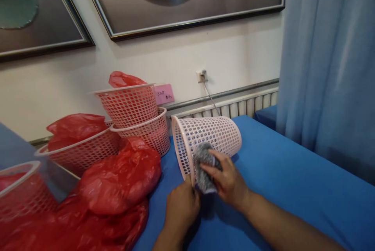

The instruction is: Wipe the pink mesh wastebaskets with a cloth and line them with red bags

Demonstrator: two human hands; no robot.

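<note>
A pale pink perforated plastic basket (213, 130) lies on its side on the blue-covered surface (281, 188), its open mouth facing left. My left hand (182, 204) is closed on the lower part of the basket's rim, with the thumb at the edge. In my right hand (230, 180) is a grey fuzzy cleaning cloth (203, 169), pressed against the basket's outer wall near the rim. The fingers of that hand curl over the cloth. What lies under the cloth is hidden.
Red plastic bags (120, 177) are heaped at the left. Behind them stand pink baskets with red bags inside, one basket (129, 106) sitting in another (149, 132). A radiator (249, 102) and a wall socket (202, 76) are behind; a blue curtain (328, 67) hangs right.
</note>
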